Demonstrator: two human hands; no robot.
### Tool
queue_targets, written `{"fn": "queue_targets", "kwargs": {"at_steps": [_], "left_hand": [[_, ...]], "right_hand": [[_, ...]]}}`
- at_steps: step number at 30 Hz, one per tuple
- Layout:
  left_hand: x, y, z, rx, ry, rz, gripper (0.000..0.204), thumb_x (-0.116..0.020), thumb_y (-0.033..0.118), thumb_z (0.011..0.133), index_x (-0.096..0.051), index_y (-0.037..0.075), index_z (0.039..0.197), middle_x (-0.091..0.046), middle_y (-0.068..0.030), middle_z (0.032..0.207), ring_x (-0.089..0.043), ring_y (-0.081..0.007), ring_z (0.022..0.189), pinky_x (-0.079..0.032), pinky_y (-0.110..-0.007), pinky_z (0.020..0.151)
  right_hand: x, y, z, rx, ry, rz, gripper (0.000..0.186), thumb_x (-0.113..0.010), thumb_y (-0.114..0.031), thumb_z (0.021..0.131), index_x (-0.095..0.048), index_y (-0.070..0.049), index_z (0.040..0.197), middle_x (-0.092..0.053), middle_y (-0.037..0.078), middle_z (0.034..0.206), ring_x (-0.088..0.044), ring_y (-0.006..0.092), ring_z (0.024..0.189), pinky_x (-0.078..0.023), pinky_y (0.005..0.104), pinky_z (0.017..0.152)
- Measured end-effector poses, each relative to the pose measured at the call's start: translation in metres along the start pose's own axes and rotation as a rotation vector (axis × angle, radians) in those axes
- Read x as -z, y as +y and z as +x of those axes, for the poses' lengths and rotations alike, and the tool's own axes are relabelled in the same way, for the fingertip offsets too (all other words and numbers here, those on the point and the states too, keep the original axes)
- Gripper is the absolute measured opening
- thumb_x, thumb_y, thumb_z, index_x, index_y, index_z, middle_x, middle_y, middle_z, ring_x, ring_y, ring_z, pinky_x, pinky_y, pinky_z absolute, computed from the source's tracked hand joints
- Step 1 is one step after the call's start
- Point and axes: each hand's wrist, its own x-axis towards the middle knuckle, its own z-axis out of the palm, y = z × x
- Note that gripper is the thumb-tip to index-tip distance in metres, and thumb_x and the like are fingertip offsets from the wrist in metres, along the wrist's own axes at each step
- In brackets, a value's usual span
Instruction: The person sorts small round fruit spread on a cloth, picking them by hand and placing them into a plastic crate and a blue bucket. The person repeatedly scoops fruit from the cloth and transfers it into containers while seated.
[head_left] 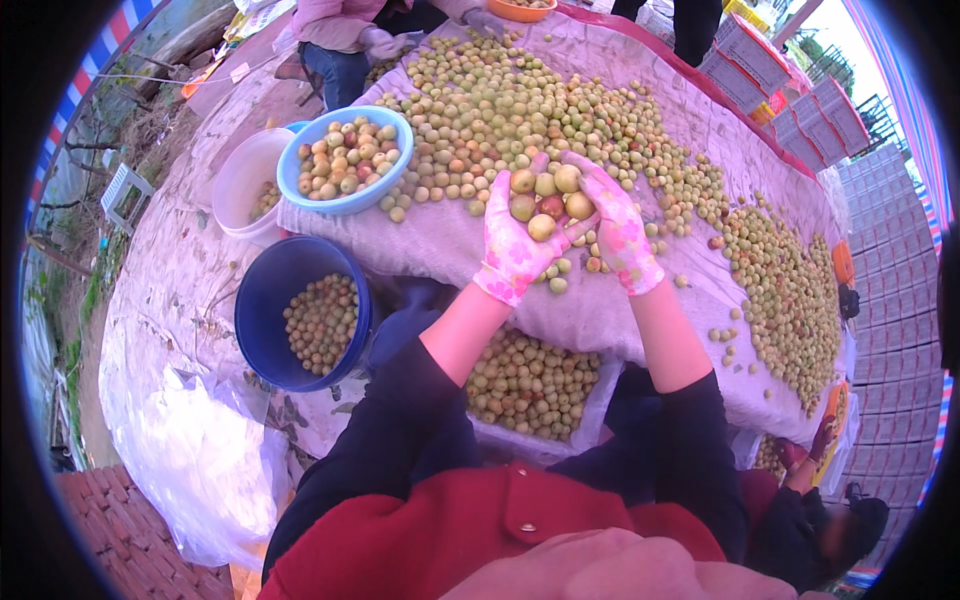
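Observation:
My left hand (pixel 515 250) and my right hand (pixel 622 235), both in pink flowered gloves, are cupped together over the near edge of the pile. Between them they hold several round jujubes (pixel 541 228), mostly yellow-green, with a couple reddish. Under and beyond my hands spreads a large heap of jujubes (pixel 500 110) on a pale cloth (pixel 440 245). Below my forearms, a lined crate (pixel 610 375) full of jujubes stands at my lap; my left arm covers part of it.
Left of my hands are a light-blue basin (pixel 290 185) of jujubes, a whitish bucket (pixel 232 180) and a dark-blue bucket (pixel 262 290) partly filled. Another person's gloved hand (pixel 382 42) is at the far side. Stacked crates (pixel 745 65) stand at far right; a co-worker (pixel 810 520) sits near right.

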Motion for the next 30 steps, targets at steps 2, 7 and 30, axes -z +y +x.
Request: {"fn": "queue_targets", "kwargs": {"at_steps": [2,7,30], "left_hand": [[-0.003,0.005,-0.010,0.006,-0.021,-0.073,0.053,-0.037,0.055,0.099,-0.055,0.020,0.135,-0.050,-0.0129,0.144,-0.043,-0.0366,0.137,-0.029,-0.063,0.113],[0.001,0.051,-0.044,-0.140,-0.053,-0.194,0.051,-0.039,0.053,0.100,-0.054,0.019,0.135,-0.050,-0.0160,0.144,-0.041,-0.0414,0.137,-0.030,-0.064,0.112],[0.154,0.185,-0.241,-0.887,1.001,2.346,0.037,-0.050,0.031,0.099,-0.066,0.005,0.119,-0.068,-0.0176,0.114,-0.063,-0.0312,0.111,-0.045,-0.041,0.101]], "right_hand": [[0.003,-0.005,-0.010,-0.086,0.065,0.001,0.049,-0.048,-0.029,0.103,-0.048,0.001,0.142,-0.054,0.014,0.141,-0.050,0.0214,0.130,-0.039,0.0357,0.110],[0.043,-0.001,-0.049,-0.186,0.011,0.044,0.051,-0.051,-0.031,0.101,-0.048,0.002,0.140,-0.053,0.016,0.141,-0.054,0.0272,0.127,-0.042,0.0403,0.106],[0.133,0.058,-0.143,-0.221,0.232,-0.276,0.044,-0.058,-0.035,0.097,-0.061,0.000,0.124,-0.065,0.010,0.118,-0.064,0.0194,0.101,-0.049,0.0323,0.088]]}}
